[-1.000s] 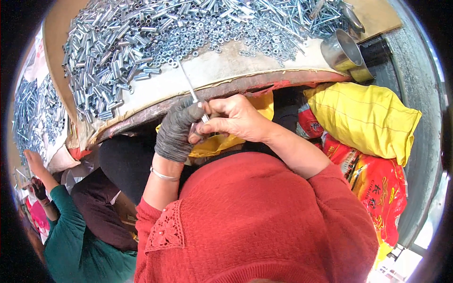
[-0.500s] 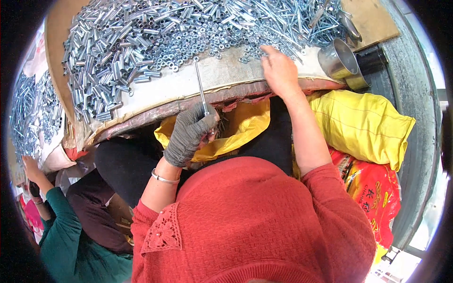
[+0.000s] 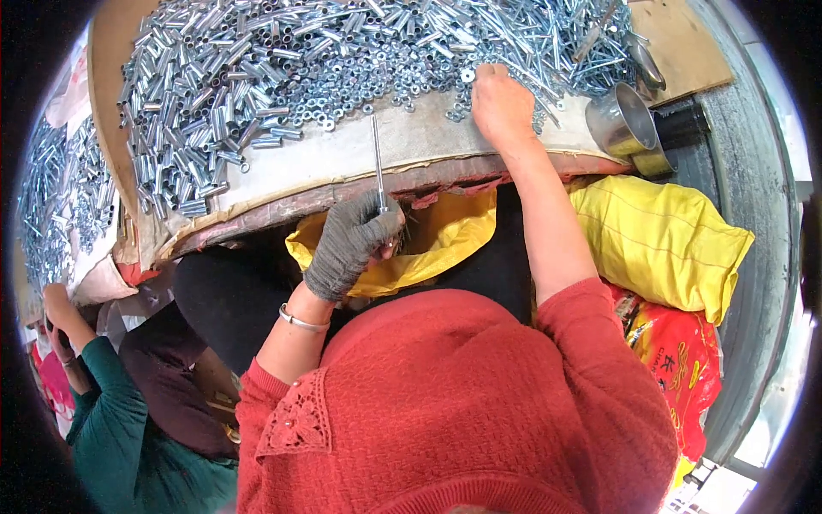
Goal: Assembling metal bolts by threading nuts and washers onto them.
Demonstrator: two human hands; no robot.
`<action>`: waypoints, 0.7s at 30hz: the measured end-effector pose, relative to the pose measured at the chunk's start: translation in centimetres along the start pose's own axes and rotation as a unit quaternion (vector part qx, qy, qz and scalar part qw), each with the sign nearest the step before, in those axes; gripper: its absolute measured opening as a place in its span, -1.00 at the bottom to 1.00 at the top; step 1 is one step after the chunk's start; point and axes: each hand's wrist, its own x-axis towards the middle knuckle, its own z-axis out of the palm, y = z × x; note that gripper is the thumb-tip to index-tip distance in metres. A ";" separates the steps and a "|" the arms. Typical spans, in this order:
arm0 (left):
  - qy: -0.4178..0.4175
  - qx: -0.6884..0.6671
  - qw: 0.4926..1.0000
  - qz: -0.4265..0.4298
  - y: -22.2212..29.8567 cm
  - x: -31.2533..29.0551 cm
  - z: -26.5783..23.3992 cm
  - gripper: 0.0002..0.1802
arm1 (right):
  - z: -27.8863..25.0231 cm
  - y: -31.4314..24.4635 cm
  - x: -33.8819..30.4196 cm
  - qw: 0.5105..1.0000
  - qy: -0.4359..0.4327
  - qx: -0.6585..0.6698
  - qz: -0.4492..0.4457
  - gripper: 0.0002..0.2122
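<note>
My left hand [image 3: 351,244], in a grey fingerless knitted glove, is closed around a long thin metal bolt [image 3: 378,158]. The bolt points up toward the table; a thicker silvery part sits near my thumb. My right hand [image 3: 503,110] is bare and pinches a flat round washer [image 3: 467,75] at its fingertips, over the near edge of the heap. Small nuts and washers [image 3: 411,77] lie in front of it. Metal sleeves [image 3: 214,90] are piled to the left, and long bolts [image 3: 556,43] to the right. An open yellow sack [image 3: 462,236] is below my left hand.
The padded table edge [image 3: 317,184] curves in front of me. Metal cups [image 3: 621,120] stand at its right end, above a full yellow sack [image 3: 659,240] and a red printed bag [image 3: 681,368]. A co-worker's green sleeve [image 3: 116,385] is at the left, beside another hardware pile [image 3: 64,197].
My right hand has moved slightly up into the heap, its fingers have closed, and a washer now shows at their tips. My left hand keeps the bolt, moved slightly right.
</note>
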 end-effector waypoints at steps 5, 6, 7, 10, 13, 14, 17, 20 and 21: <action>0.012 -0.004 1.000 0.007 -0.8 0.2 -0.2 -0.74 | -1.8 -3.9 -2.4 0.995 -0.007 0.046 -0.093 -0.89; 0.014 -0.012 1.000 0.011 -0.7 0.2 -0.1 -0.75 | -1.8 -4.4 -2.8 0.986 -0.030 0.119 -0.116 -0.87; 0.017 -0.020 1.000 0.015 -0.5 0.2 0.0 -0.75 | -1.7 -4.7 -3.0 0.970 -0.053 0.192 -0.139 -0.85; 0.012 0.008 1.000 0.007 0.3 0.1 0.0 -0.76 | -1.0 -2.6 -3.3 0.927 -0.002 0.374 -0.031 -0.86; 0.009 0.011 1.000 0.014 -0.1 0.2 -0.6 -0.78 | -1.9 -1.4 -3.5 0.924 -0.001 0.380 0.045 -0.86; 0.011 0.010 1.000 0.012 -0.4 0.2 -0.5 -0.78 | -1.9 -1.2 -3.7 0.947 0.006 0.322 0.001 -0.87; 0.017 -0.016 1.000 0.013 -0.8 0.3 -0.2 -0.79 | -1.8 -1.6 -4.5 0.968 -0.023 0.248 -0.031 -0.86; 0.008 -0.007 1.000 0.018 -0.6 0.3 0.0 -0.79 | -1.8 -1.7 -4.5 0.937 0.031 0.347 0.025 -0.87; 0.015 -0.015 1.000 0.023 -0.6 0.3 0.0 -0.80 | -1.5 -1.6 -4.3 0.937 0.031 0.347 0.026 -0.87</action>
